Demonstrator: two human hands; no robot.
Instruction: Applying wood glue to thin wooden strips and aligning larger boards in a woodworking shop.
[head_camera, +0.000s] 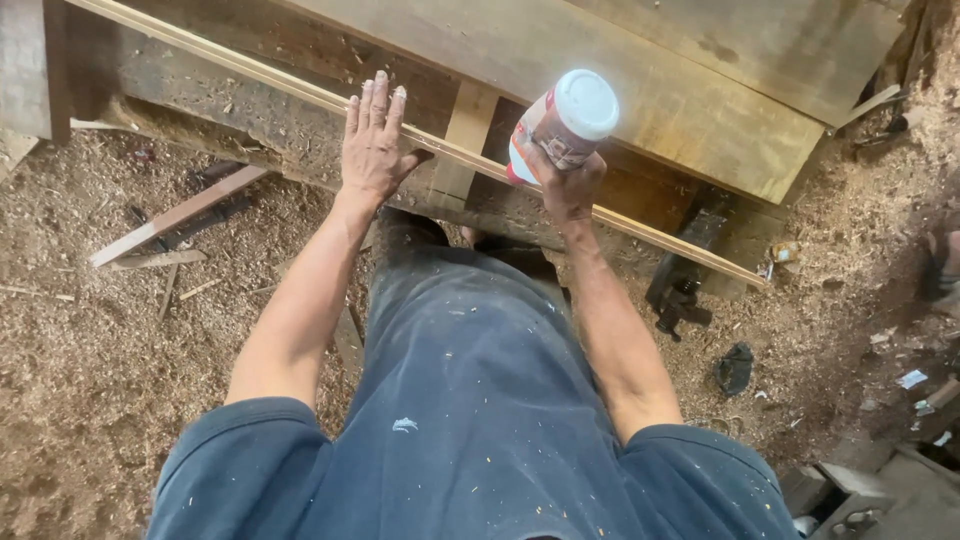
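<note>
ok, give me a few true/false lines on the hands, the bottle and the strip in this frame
1. The right hand grips a white-capped bottle. True.
2. The left hand holds a hammer. False: it lies flat, fingers straight, on the thin wooden strip.
3. The strip runs across a wooden workbench. True.
4. The floor is clean tile. False: sawdust covers it.
5. The bottle's cap is off. False: the cap is on.

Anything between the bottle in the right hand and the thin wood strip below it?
Nothing visible. The right hand holds the white-capped bottle directly over the thin wood strip; the left hand lies flat on the strip further along, clear of the bottle.
</note>
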